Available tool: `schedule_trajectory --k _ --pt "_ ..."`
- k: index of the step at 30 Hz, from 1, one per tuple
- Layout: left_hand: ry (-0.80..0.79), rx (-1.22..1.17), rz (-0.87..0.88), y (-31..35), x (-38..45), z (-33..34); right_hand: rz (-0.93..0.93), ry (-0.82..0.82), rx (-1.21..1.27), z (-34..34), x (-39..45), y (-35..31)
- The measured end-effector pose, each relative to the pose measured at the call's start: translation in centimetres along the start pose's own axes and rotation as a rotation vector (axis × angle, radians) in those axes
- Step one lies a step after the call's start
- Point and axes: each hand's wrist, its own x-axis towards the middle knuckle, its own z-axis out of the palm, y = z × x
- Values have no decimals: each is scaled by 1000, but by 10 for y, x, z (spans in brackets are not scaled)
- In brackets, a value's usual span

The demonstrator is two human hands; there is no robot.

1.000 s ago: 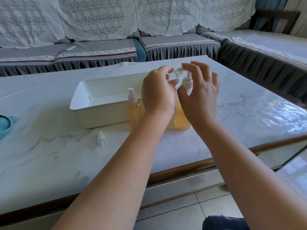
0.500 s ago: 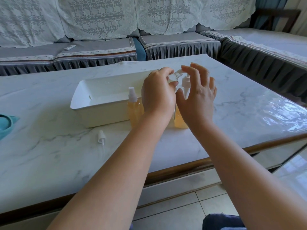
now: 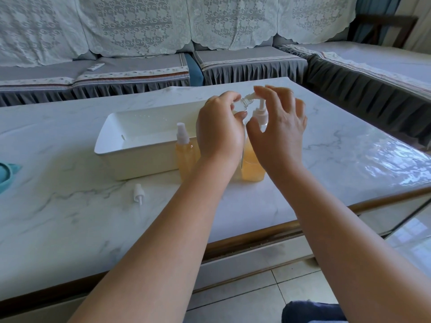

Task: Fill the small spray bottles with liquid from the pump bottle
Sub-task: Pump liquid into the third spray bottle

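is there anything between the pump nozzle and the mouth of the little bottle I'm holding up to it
Nothing visible. The left hand holds the small open bottle tilted with its mouth right at the pump bottle nozzle, and the right hand has fingers over the pump head.

amber pump bottle [image 3: 253,165], white tray [image 3: 130,157]

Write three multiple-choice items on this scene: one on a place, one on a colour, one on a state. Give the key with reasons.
1. Where does the loose spray cap lie?
A. in the tray
B. on the table in front of the tray
C. on the sofa

2. What colour is the liquid in the pump bottle?
A. orange
B. blue
C. green

3. What is the left hand doing?
A. resting flat
B. hanging idle
C. holding a small bottle

Key: 1 B, it lies on the marble before the white tray; 2 A, its lower part shows orange; 3 C, fingers curl round the small clear bottle.
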Motion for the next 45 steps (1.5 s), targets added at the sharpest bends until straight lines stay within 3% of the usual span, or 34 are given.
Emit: schedule_trajectory --k 25,32,45 --pt "-9 1 35 -1 0 -3 6 -34 24 0 2 -2" --pt "-23 43 30 -5 -3 -2 11 -59 -94 5 -11 4" --pt "-23 33 52 -5 -1 -2 14 -67 -14 3 -2 0"
